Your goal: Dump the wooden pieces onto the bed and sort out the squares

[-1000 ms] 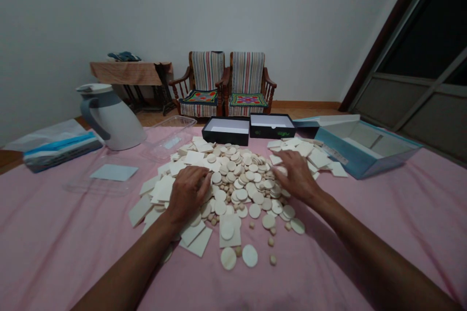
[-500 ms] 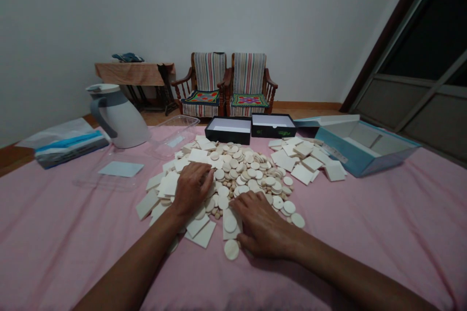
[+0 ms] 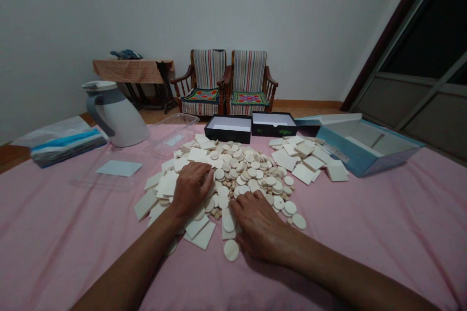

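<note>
A heap of pale wooden discs (image 3: 251, 158) lies before me, mixed with small wooden beads or cubes (image 3: 216, 214) and square wooden tiles (image 3: 168, 184). My left hand (image 3: 193, 184) rests over the heap's left side, fingers loosely bent and apart; its fingertips are partly hidden. At the near edge, my right hand (image 3: 257, 226) is closed at the side of a tilted wooden disc (image 3: 228, 221), its fingers against the disc's right edge and its thumb out of sight. Beneath that disc lies a square tile (image 3: 228, 235). Another disc (image 3: 231, 250) lies just in front, on the cloth.
Two black boxes (image 3: 228, 135) stand behind the heap. More square tiles (image 3: 306, 155) lie at right, beside a blue box (image 3: 365, 150). At left are a white-grey jug (image 3: 126, 124), clear plastic trays (image 3: 160, 146) and a blue-white packet (image 3: 69, 148). Pink cloth (image 3: 383, 223) covers the surface.
My right thumb has moved inward and out of sight. The disc by my right fingers has tilted slightly. My left hand has stayed nearly in place, and the view has shifted a little.
</note>
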`<act>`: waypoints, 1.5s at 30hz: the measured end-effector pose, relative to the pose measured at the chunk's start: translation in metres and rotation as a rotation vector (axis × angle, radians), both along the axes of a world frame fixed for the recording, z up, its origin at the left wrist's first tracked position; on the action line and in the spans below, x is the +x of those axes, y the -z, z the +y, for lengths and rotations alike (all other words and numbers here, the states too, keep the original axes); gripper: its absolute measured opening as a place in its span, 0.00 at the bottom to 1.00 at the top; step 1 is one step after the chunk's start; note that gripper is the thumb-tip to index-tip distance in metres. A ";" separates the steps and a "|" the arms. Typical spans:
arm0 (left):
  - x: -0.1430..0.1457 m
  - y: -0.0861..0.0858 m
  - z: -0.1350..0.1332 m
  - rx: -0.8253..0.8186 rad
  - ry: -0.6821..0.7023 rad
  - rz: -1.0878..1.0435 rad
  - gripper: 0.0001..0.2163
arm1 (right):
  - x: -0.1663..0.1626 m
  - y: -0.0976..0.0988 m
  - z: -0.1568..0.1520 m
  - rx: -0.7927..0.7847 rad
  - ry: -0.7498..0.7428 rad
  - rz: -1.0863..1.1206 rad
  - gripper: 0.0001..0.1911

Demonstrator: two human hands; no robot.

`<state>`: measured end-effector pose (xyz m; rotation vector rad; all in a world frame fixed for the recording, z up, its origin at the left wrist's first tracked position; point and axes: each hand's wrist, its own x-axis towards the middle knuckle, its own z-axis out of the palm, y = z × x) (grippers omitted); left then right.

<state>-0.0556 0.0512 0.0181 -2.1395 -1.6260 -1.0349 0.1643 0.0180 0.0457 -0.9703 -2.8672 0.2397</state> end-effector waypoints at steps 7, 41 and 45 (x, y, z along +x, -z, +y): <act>0.000 0.000 0.000 -0.007 -0.002 -0.008 0.09 | 0.002 0.005 -0.003 -0.031 0.171 0.057 0.18; 0.002 -0.004 -0.004 0.095 0.023 0.167 0.06 | 0.140 0.003 0.150 -0.039 1.049 0.798 0.17; 0.003 -0.001 -0.003 0.072 0.034 0.159 0.06 | 0.139 0.016 0.137 0.026 0.951 0.630 0.16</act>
